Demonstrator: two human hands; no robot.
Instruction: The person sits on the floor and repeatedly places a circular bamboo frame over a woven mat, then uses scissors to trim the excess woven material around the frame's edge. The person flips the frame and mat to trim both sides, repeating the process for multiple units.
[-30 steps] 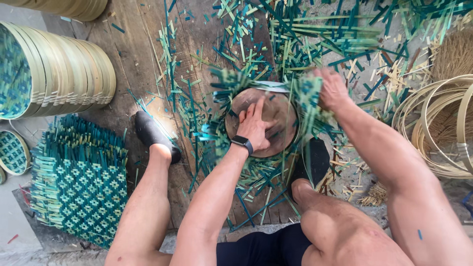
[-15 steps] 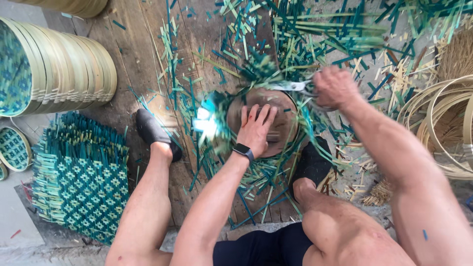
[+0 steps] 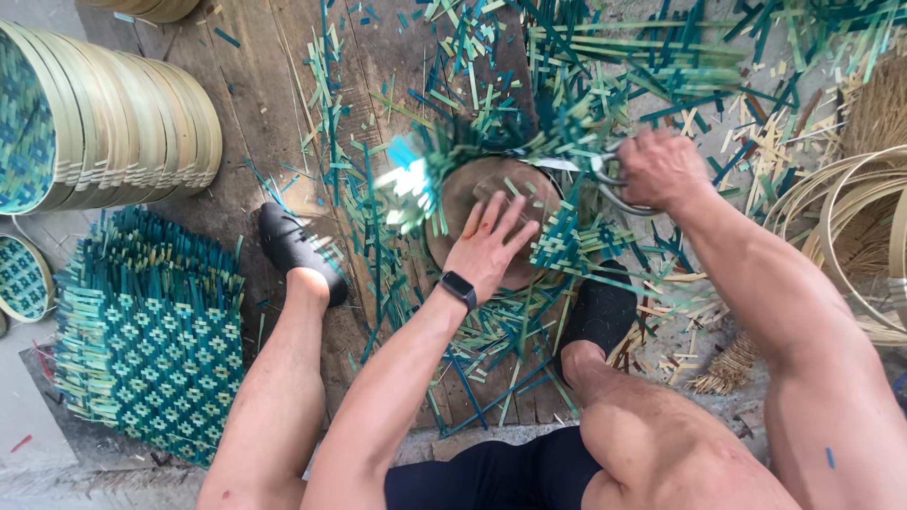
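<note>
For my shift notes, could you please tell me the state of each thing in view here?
Round green-and-tan woven tray: flat on the round form, pressed down, loose strip ends sticking out.
Left hand: fingers spread, palm flat on the tray.
Right hand: grip closed on metal shears.
Finished round trays: stacked on edge.
Square green woven mats: piled flat.

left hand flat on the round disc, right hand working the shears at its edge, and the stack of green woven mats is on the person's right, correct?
Not quite. The head view shows the stack of green woven mats on the person's left, beside the left leg. The rest holds: left hand flat on the round disc, right hand on the shears at its edge.
</note>
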